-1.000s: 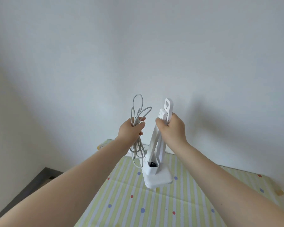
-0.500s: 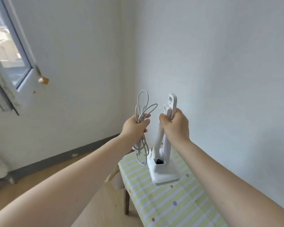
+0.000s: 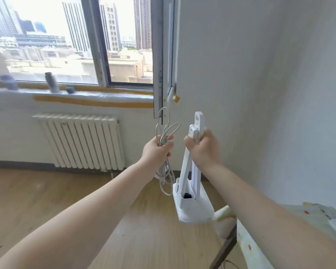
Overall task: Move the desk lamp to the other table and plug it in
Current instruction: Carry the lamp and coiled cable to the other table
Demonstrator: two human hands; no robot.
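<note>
The white desk lamp (image 3: 190, 202) hangs in the air, folded, its base lowest. My right hand (image 3: 202, 150) is closed around the top of its folded arm. My left hand (image 3: 157, 150) grips the lamp's coiled grey cord (image 3: 164, 171), with loops sticking out above and below the fist. The cord runs down to the lamp's base. The table with the striped, dotted cloth (image 3: 246, 243) shows only its corner at the lower right, beneath my right forearm. The lamp is off the table, over the wooden floor.
A white radiator (image 3: 81, 140) stands under a wide window (image 3: 70, 41) ahead on the left. A bottle (image 3: 50, 82) and small pots stand on the sill. The white wall (image 3: 260, 94) is close on the right. Wooden floor (image 3: 37, 200) spreads to the left.
The view has swung left from the corner wall to the window and radiator. The lamp and cord, still held, have moved off the striped table, which has slid to the lower right.
</note>
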